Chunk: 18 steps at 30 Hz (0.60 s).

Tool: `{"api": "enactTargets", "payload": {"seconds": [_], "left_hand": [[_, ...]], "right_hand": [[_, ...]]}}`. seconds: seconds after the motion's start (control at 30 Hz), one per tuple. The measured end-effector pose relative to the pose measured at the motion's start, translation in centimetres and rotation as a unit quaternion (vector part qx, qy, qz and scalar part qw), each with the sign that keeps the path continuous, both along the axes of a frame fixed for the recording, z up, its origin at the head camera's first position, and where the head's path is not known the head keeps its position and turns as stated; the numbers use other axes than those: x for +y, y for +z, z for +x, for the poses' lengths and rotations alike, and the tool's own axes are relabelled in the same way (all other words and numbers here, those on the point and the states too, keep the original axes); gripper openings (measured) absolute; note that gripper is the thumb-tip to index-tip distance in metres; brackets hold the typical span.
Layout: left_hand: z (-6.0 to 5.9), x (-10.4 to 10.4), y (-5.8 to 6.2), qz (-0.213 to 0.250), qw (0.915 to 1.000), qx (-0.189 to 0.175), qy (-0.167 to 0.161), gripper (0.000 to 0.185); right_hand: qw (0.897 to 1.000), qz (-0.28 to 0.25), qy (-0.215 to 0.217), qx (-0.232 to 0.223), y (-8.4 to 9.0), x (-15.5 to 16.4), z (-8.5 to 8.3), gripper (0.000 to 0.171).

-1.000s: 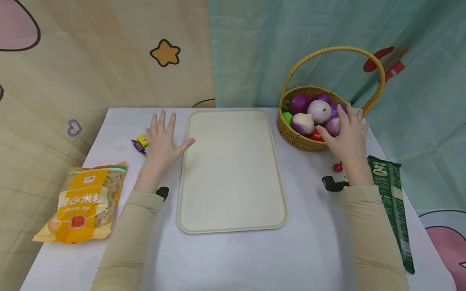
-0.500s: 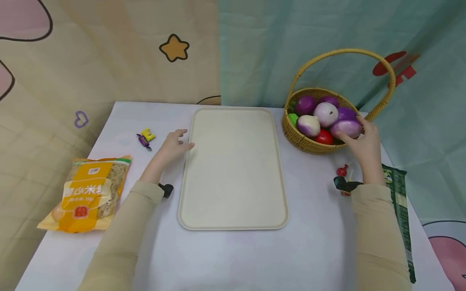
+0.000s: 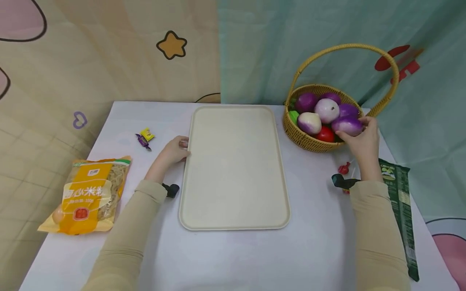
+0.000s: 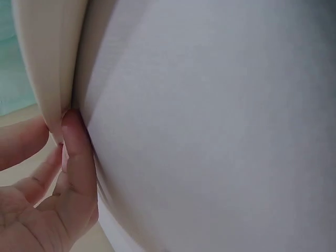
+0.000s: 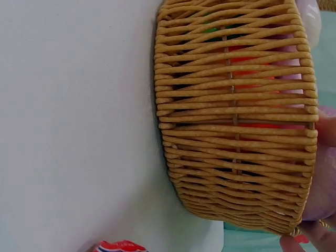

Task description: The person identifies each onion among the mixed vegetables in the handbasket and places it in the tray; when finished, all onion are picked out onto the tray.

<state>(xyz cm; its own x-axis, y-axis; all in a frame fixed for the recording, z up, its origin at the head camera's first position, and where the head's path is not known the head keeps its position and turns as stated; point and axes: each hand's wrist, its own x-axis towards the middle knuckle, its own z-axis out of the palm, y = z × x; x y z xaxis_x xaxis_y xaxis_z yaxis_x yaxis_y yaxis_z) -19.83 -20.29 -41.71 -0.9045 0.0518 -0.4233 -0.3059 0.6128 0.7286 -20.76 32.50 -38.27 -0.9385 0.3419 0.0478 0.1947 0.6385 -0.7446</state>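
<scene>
Printed cloth hangings [image 3: 109,60], beige to the left and green to the right, stand behind a white worktop [image 3: 233,262]. Wicker basket [image 3: 303,141]: at the worktop's far right corner, holding rounded purple and white vegetables [image 3: 326,111].

Purple eggplant [image 3: 347,126]: in the basket, at its right side, just beside a red tomato [image 3: 325,134]. Long axis lies roughly parallel to the worktop's far edge; which end bears the stem cannot be told. Right-hand grip [image 3: 365,141]: partly spread, thumb on the near side and fingers at the right end of the eggplant. Handling, as judged: light and firm, its glossy skin probably slippery; best taken round the middle, across the long axis.

Beige tray [image 3: 233,169]: on the worktop, left of centre. Long axis runs from near edge to far edge, the far short end close to the worktop's far edge. Left-hand grip [image 3: 172,151]: nearly closed, pinching the rim of the tray's left long side around mid-length. Whether that rim is raised cannot be told. Tray judged light, stiff and fairly smooth; sound hold expected at the middle of either long rim.
</scene>
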Motion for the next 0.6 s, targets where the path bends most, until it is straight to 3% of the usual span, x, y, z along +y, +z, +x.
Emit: {"api": "enactTargets", "payload": {"seconds": [0.2, 0.37, 0.47, 0.6], "left_hand": [[-0.2, 0.0, -0.1, 0.019, 0.9995, -0.022, 0.008, 0.065], [-0.2, -0.2, -0.1, 0.026, 0.9987, -0.039, 0.021, 0.066], [-0.1, -0.2, -0.1, 0.033, 0.9981, -0.045, 0.028, 0.066], [0.0, -0.3, -0.1, 0.041, 0.9973, -0.051, 0.033, 0.066]], "right_hand": [[0.999, -0.008, -0.022, 0.033, 0.2, -0.4, 0.4, 0.079], [0.996, -0.038, -0.038, 0.073, 1.5, -2.7, 1.4, 0.075], [0.993, -0.063, -0.018, 0.097, 2.4, -5.1, 2.0, 0.073], [0.989, -0.094, 0.044, 0.102, 2.4, -8.9, 2.3, 0.070]]}}
